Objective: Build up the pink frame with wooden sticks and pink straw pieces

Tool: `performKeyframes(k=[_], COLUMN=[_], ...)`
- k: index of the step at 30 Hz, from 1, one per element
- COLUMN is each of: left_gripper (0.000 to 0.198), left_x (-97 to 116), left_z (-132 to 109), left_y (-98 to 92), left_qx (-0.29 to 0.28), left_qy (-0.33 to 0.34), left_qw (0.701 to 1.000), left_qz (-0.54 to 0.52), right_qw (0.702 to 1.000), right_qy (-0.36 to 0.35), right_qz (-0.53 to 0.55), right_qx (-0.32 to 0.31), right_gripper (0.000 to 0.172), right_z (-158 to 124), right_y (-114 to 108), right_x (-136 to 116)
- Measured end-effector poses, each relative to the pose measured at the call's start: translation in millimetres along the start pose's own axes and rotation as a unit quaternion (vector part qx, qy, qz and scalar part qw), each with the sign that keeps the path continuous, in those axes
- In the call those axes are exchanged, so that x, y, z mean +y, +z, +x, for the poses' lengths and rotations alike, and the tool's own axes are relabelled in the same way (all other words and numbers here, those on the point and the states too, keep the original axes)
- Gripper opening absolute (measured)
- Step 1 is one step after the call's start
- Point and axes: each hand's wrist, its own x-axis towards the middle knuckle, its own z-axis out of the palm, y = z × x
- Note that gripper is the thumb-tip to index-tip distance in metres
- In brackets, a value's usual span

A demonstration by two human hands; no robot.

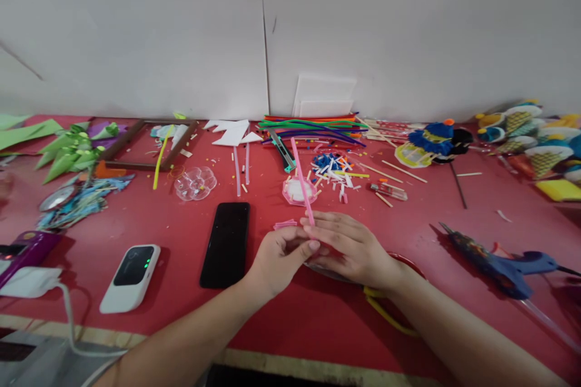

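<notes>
A pink pipe cleaner (301, 178) stands up at a slant from between my two hands, its lower end hidden by the fingers. My left hand (285, 257) is closed, thumb and fingers pinched around that lower end. My right hand (347, 248) meets it from the other side, fingers pressed together against the pipe cleaner. Just beyond lies a pink-edged octagonal piece (299, 191) with a white middle and small sticks around its rim. Short pink pieces (285, 225) lie beside my left fingers. A round dish (333, 273) is partly hidden under my right hand.
A black phone (225, 245) and a white device (130, 278) lie to the left. A glue gun (499, 263) rests at the right. Behind are a utility knife (282, 151), bundled pipe cleaners (313, 130), cut scraps (333, 164) and a brown frame (120, 145).
</notes>
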Motion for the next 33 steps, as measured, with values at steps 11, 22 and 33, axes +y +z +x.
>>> performKeyframes(k=[11,22,33], left_gripper=[0.032,0.034,0.032], left_x=[-4.1,-0.9,-2.5], left_z=[0.6,0.4,2.2], left_y=[-0.7,-1.2,-1.9], left_qx=[-0.002,0.007,0.001], left_qy=[0.028,0.018,0.024], left_qw=[0.999,0.999,0.998], left_qz=[0.041,0.035,0.050], right_qw=[1.000,1.000,0.999], right_qy=[-0.009,0.007,0.011], right_qz=[-0.023,-0.028,-0.034], right_qx=[-0.002,0.001,0.004], right_gripper=[0.051,0.055,0.048], right_z=[1.1,1.0,0.0], right_y=[-0.5,-0.1,1.3], right_x=[-0.5,0.8,0.7])
